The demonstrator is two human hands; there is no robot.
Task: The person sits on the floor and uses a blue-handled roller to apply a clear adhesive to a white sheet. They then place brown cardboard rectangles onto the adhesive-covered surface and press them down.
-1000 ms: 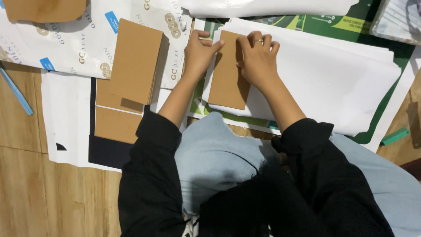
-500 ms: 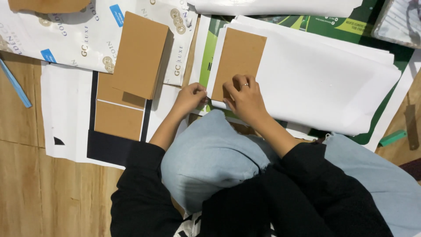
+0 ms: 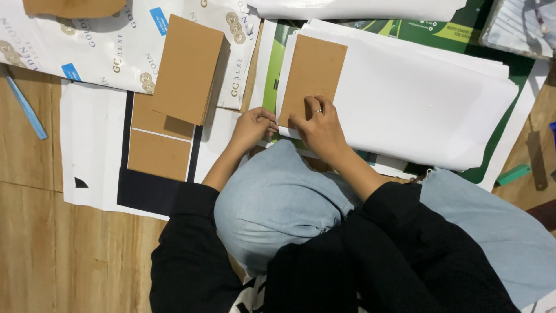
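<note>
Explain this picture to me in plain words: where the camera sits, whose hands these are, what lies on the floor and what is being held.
There is no machine here. The camera is worn on a person's head and looks down at their own two bare hands. The right hand, with a ring on one finger, presses on the lower edge of a brown cardboard rectangle that lies on a stack of white paper sheets. The left hand touches the paper's edge just beside it. Neither hand lifts anything. To the left sits a stack of brown cardboard pieces above two flat brown panels on dark sheet. Everything rests on a wooden floor.
</note>
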